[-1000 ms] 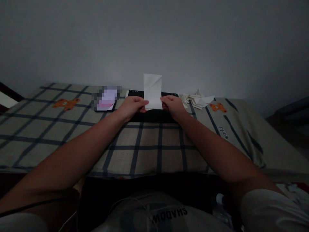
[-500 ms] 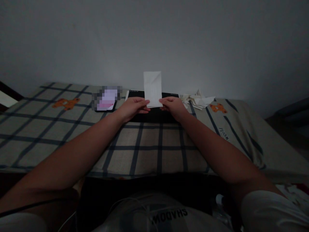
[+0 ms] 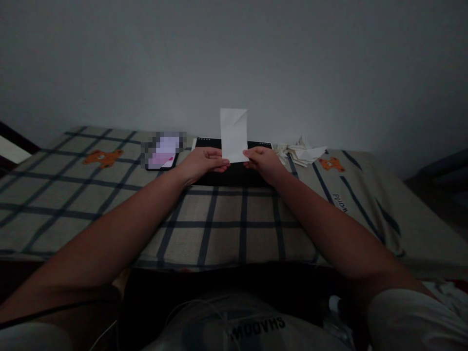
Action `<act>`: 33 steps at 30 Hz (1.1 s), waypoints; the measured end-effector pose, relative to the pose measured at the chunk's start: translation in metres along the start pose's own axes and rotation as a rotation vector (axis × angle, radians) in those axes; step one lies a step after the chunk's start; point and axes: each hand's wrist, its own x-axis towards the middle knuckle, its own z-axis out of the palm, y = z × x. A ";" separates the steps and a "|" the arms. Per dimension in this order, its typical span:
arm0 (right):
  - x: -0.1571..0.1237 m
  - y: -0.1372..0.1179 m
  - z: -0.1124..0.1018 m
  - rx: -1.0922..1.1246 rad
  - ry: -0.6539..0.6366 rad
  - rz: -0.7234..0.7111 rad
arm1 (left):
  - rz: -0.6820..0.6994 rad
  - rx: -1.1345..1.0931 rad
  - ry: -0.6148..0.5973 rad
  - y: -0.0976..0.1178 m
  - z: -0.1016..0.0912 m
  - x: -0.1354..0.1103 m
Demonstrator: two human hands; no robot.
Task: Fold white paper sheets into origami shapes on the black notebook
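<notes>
A white sheet of paper, creased near its top right corner, stands upright in front of me. My left hand pinches its lower left corner between thumb and fingers. The lower right corner is gripped by my right hand in the same way. Beneath both hands lies a flat black board with a white edge and small white marks at its far corners. Its middle is partly hidden by the paper and my hands.
A phone with a lit, blurred screen lies to the left. Right of the board is a heap of crumpled or folded white papers. Everything rests on a checked cloth with bear prints. The grey wall rises behind.
The paper has shifted very slightly right in view, and its lower edge tilts a little more. My left fingers have moved slightly along its bottom corner. Both hands still hold it.
</notes>
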 end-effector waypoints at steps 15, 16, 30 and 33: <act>0.000 0.004 -0.001 -0.074 -0.120 0.046 | 0.109 -0.119 0.255 0.000 -0.004 0.007; 0.000 0.004 -0.001 -0.067 -0.130 0.056 | 0.104 -0.123 0.269 0.000 -0.004 0.007; 0.001 0.003 0.000 0.010 -0.081 0.032 | 0.015 -0.129 0.190 -0.004 0.004 0.003; 0.000 0.003 -0.001 0.038 -0.116 0.024 | 0.052 -0.112 0.189 -0.007 0.002 0.005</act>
